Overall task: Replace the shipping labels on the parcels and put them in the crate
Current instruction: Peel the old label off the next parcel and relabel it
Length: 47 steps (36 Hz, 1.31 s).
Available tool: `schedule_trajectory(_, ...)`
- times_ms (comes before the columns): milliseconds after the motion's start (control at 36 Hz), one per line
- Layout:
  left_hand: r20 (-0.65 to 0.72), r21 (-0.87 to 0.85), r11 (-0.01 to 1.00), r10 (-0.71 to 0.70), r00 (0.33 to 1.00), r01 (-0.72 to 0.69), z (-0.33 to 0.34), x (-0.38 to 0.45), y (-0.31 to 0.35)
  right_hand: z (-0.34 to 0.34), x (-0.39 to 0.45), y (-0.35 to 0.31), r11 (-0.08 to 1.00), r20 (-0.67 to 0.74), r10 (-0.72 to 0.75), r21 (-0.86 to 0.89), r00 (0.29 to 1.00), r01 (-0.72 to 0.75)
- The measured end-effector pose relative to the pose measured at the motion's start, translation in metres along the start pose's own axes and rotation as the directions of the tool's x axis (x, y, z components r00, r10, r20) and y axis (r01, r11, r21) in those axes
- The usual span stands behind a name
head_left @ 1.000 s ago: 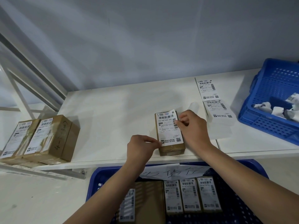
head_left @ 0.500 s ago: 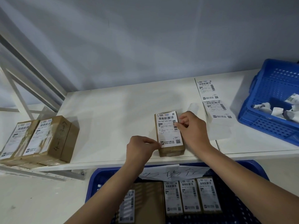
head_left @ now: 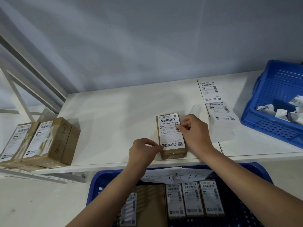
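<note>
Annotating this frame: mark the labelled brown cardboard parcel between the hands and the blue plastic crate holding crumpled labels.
brown cardboard parcel (head_left: 171,133), head view, white label face.
blue plastic crate (head_left: 268,126), head view, perforated front wall.

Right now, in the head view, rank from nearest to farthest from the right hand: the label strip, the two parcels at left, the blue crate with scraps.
From the right hand:
1. Label strip, just beyond it to the right.
2. Blue crate with scraps, far right.
3. Two parcels at left, far left edge.

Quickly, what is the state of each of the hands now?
Left hand: pinches the near left corner of the label on the parcel.
Right hand: fingers curled, pinching the label's right edge.
</note>
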<state>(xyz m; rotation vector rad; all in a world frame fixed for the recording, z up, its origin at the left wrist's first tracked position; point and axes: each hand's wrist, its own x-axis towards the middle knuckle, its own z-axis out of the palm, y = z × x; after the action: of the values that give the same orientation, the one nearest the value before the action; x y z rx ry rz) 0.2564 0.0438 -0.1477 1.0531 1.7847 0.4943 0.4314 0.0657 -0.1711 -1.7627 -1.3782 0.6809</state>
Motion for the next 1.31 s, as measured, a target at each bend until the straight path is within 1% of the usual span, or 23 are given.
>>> schedule_trajectory(83,0.059,-0.087,0.995,-0.036,0.998,0.041,0.001,0.003,-0.001,-0.002,-0.001,-0.001,1.0,0.025,0.021,-0.008,0.999,-0.021)
schedule_trajectory(139,0.121,-0.156,0.986,-0.036,0.992,0.054,0.004,0.003,-0.001,-0.003,-0.003,-0.001,0.999,0.053,0.046,-0.009,0.998,-0.045)
schedule_trajectory(194,0.149,-0.204,0.978,-0.023,0.988,0.053,0.007,0.002,0.001,-0.005,-0.005,-0.001,0.998,0.071,0.067,-0.014,0.995,-0.066)
schedule_trajectory(306,0.146,-0.221,0.975,-0.001,0.989,0.034,0.008,0.002,0.002,-0.012,-0.007,-0.002,0.995,0.078,0.103,-0.009,0.992,-0.103)
schedule_trajectory(417,0.127,-0.222,0.975,-0.003,0.992,0.031,0.007,0.003,0.003,-0.025,-0.009,0.0,0.994,0.058,0.104,-0.033,0.993,-0.102)
schedule_trajectory(639,0.135,-0.248,0.969,0.021,0.991,0.013,0.016,-0.002,0.008,-0.029,-0.025,0.001,0.987,0.147,0.152,-0.065,0.977,-0.144)
schedule_trajectory(806,0.184,-0.28,0.96,0.064,0.981,-0.01,0.017,-0.01,0.01,-0.034,-0.039,-0.005,0.974,0.265,0.213,0.019,0.941,-0.226)
schedule_trajectory(889,0.178,-0.284,0.958,0.086,0.98,-0.033,0.013,-0.014,0.009,-0.038,-0.044,-0.008,0.947,0.26,0.244,0.144,0.934,-0.288)
schedule_trajectory(944,0.193,-0.295,0.955,0.096,0.976,-0.036,0.009,-0.017,0.01,-0.043,-0.048,-0.013,0.932,0.251,0.255,0.193,0.934,-0.306)
schedule_trajectory(1028,0.239,-0.31,0.95,0.122,0.963,-0.043,0.002,-0.025,0.01,-0.05,-0.058,-0.019,0.929,0.265,0.242,0.214,0.933,-0.302)
schedule_trajectory(1111,0.262,-0.34,0.938,0.167,0.95,-0.07,0.0,-0.035,0.008,-0.059,-0.068,-0.024,0.934,0.275,0.241,0.197,0.931,-0.3)
schedule_trajectory(1167,0.262,-0.339,0.936,0.193,0.945,-0.097,0.0,-0.042,0.007,-0.066,-0.074,-0.026,0.918,0.289,0.275,0.205,0.917,-0.34)
schedule_trajectory(1222,0.254,-0.336,0.934,0.214,0.943,-0.122,0.0,-0.05,0.007,-0.072,-0.081,-0.027,0.883,0.318,0.31,0.254,0.896,-0.396)
schedule_trajectory(1306,0.268,-0.346,0.924,0.263,0.927,-0.162,-0.002,-0.065,0.009,-0.082,-0.091,-0.031,0.846,0.361,0.325,0.301,0.874,-0.439)
